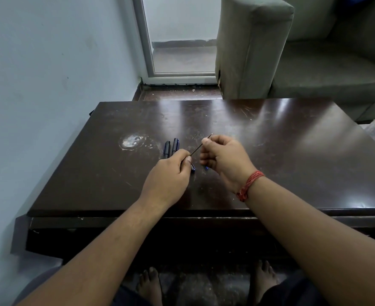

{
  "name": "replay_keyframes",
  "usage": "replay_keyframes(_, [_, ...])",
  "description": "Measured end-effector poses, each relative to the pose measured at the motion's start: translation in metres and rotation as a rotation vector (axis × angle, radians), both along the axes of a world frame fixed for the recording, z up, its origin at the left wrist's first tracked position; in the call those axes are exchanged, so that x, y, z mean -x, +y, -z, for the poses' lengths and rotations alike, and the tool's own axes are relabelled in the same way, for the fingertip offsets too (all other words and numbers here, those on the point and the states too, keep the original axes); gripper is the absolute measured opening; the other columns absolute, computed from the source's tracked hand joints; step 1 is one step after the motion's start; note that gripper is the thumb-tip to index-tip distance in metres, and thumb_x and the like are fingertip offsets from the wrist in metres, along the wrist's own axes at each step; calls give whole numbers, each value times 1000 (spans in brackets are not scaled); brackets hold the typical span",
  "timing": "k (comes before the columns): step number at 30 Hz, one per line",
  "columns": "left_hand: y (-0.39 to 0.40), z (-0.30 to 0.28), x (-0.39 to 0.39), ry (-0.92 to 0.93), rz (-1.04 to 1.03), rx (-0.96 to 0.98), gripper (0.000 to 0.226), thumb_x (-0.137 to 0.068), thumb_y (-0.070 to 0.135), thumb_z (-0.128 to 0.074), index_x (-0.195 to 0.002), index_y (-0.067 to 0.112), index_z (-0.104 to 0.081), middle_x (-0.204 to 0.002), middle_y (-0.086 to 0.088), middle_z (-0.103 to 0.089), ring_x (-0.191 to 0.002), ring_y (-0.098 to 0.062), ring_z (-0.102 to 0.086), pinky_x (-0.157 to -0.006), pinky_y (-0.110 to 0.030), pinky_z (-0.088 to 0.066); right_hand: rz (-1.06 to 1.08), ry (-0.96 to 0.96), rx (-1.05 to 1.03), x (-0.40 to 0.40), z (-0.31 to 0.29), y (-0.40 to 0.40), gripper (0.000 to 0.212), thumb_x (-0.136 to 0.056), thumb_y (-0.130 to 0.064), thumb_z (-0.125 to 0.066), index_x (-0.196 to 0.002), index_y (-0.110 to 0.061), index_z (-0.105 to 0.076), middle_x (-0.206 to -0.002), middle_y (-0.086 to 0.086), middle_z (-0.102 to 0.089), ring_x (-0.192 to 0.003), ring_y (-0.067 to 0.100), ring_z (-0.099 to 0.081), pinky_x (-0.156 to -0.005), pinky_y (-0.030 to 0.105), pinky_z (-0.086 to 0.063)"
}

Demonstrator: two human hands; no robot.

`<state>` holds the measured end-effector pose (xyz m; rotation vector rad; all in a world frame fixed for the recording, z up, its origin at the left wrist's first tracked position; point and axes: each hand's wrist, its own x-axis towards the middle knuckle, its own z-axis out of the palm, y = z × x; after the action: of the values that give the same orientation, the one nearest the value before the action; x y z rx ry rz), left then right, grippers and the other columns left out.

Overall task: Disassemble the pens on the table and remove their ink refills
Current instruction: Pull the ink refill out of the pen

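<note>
Wall point(49, 62), pale blue, fills the left side. Next to it a dark shiny table point(270, 133) has a white worn patch point(130, 141) toward its left.

Just right of the patch, two dark pens point(171, 147) with blue bits lie side by side on the table, both pointing toward 12 o'clock. Their near ends go under the left hand.

The left arm comes in from 7 o'clock and reaches up over the table's near edge. The left hand point(168, 175) is seen from the back, and its fingers point(183, 156) are curled in tight. They pinch the low end of a thin dark ink refill point(197, 150). A small blue and dark pen piece point(192, 167) pokes out under this hand; I cannot tell if it is held or lies on the table.

The refill slants up toward 2 o'clock, from the left hand to the right hand, and its fine tip sticks out past the right fingers.

The right arm comes in from 5 o'clock, with a red thread band point(249, 184) on the wrist. The right hand point(224, 155) is lifted above the table, and its thumb and first finger pinch the upper part of the refill. The other fingers curl loosely below. A tiny blue bit point(206, 167) shows under them.

At 1 o'clock, past the table, is a grey sofa point(255, 45). A glass door point(177, 36) is at 12 o'clock.
</note>
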<state>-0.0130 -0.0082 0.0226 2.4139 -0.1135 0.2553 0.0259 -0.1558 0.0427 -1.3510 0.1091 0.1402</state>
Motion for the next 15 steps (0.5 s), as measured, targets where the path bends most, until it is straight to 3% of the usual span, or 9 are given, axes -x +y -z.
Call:
replay_keyframes(6, [1,-2,1,-18,4,13,17,-101,31,-45,-89,28,-56,-54,6,-52,-48,-10,-48,-48,-32,-36,-160,-17,19,8,2,9,11,-96,-3,-57,-86,-2,-61,-69,10,-62,-56,15,-59,-55,25,-55])
replay_keyframes(12, [5,-5,-1,-18,11,23,21,-103,33,-41,-88,29,-55,-51,10,-52,-45,-12,-46,-46,-33,-35,87,-63,-45,-20,-11,-27,19,-101,-6,-48,-83,-7,-52,-73,9,-63,-55,15,-64,-55,28,-58])
replay_keyframes(15, [9,-5,-3,-31,-8,39,21,-103,33,-42,-87,29,-55,-49,5,-45,-45,-13,-44,-48,-35,-37,208,-115,124,-39,-19,-76,19,-101,-10,-49,-83,-11,-52,-69,8,-62,-50,14,-62,-52,29,-56])
